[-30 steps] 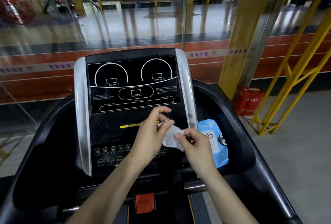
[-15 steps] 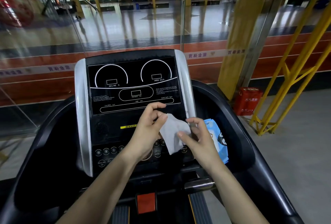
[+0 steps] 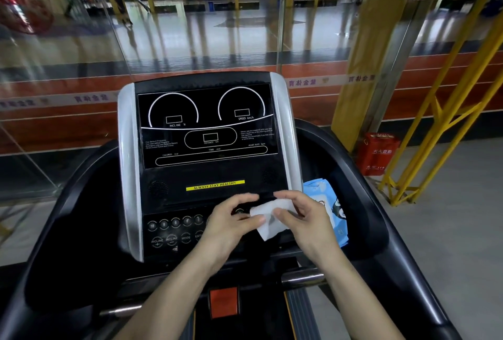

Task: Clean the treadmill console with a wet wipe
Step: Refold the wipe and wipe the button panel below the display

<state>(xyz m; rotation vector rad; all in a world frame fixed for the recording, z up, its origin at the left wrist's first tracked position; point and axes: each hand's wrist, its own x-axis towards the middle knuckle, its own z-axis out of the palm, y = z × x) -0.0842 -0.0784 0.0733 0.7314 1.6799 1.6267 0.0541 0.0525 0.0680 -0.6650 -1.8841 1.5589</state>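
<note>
Thin white wet wipe (image 3: 269, 216) pinched between left hand (image 3: 231, 222) and right hand (image 3: 304, 217).

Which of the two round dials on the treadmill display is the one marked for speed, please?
The right-hand dial, labelled SPEED km/h under its small window. The left-hand dial reads INCLINE instead.

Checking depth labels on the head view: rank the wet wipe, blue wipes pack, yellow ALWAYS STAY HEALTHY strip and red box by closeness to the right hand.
From the right hand:
1. Wet wipe: pinched in its fingers, just left.
2. Blue wipes pack: in the console tray, directly right of the hand.
3. Yellow strip: on the console, up and left.
4. Red box: on the floor, far right.
</note>
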